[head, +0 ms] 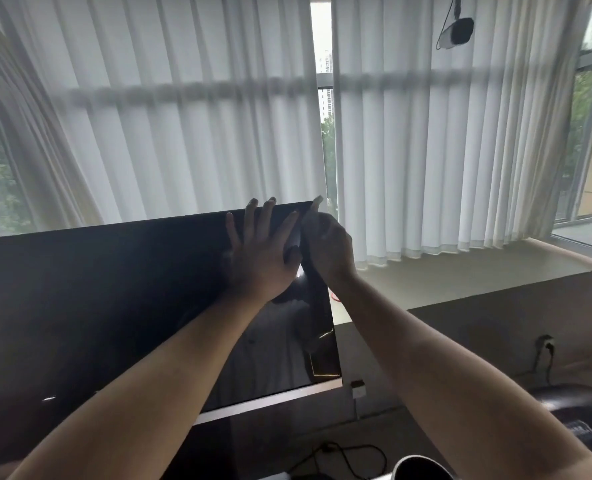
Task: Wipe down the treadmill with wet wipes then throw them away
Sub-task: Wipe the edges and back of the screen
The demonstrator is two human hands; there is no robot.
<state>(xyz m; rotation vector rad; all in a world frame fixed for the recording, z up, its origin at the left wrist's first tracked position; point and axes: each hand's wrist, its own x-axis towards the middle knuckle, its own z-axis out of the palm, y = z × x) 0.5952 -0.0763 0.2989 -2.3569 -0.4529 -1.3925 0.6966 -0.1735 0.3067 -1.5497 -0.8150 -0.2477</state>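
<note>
White curtains behind; treadmill's black display screen: left hand flat, fingers spread, bracing glass; right hand fingers curled on what seems the wet wipe at top-right corner; best drawn along edges lightly, overlapping

A broad, pale beige window ledge runs across the right half of the view, ending in a straight front edge above a grey-beige wall face. The hems of the long white pleated curtains reach down to the ledge along its far side. A small red-orange item, too small to identify, lies on the ledge near its left end. Lower down, on the dim grey floor, a thin black cable lies in loose loops.
</note>
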